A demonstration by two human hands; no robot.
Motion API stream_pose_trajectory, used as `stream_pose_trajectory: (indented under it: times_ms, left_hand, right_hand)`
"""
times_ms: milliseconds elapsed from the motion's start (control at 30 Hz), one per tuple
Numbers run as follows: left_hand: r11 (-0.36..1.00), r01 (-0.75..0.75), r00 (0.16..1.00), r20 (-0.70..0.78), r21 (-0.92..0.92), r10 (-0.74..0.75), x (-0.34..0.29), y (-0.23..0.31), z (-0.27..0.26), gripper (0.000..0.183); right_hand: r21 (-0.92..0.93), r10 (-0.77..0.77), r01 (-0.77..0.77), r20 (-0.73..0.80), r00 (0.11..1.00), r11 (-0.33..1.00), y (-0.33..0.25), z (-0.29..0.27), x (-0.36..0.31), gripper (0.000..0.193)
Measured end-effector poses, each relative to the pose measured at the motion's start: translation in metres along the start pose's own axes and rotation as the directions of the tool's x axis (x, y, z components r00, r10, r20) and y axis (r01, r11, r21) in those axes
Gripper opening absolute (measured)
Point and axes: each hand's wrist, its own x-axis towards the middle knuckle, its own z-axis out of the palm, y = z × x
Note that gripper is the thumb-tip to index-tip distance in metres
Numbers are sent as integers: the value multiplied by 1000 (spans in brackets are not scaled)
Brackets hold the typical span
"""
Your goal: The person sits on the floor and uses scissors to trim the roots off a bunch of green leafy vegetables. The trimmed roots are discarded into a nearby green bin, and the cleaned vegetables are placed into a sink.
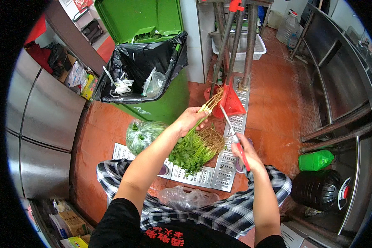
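My left hand is closed around a few stalks of leafy greens that look like coriander, their pale root ends pointing up and away. My right hand grips a red-handled knife, its narrow blade angled up and left, just right of the roots. Below the left hand, a larger pile of the same greens lies on the floor drain, leaves toward me and brown roots to the right. A clear plastic bag of greens sits to the left of the pile.
A green wheeled bin, lined with black plastic, stands open ahead. Beyond the hands are a red dustpan and several upright poles. Metal drain grates cross the tiled floor. A crumpled clear bag lies close to me; a dark jug is right.
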Motion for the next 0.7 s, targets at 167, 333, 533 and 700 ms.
stream_pose_trajectory:
  times_ms: [167, 333, 533, 700]
  left_hand:
    - [995, 77, 984, 159, 60, -85, -6, 15, -8, 15]
    - [988, 147, 952, 264, 45, -154, -9, 16, -6, 13]
    - [989, 140, 956, 252, 56, -150, -5, 13, -1, 14]
    - [987, 149, 959, 233, 59, -158, -4, 13, 4, 14]
  right_hand:
    - [54, 20, -28, 147, 989, 998, -8, 7, -14, 71]
    - [73, 22, -32, 138, 990, 997, -11, 5, -11, 66]
    - [95, -11, -3, 145, 989, 996, -6, 1, -8, 66]
    - [92, 23, -34, 121, 992, 995, -9, -2, -9, 70]
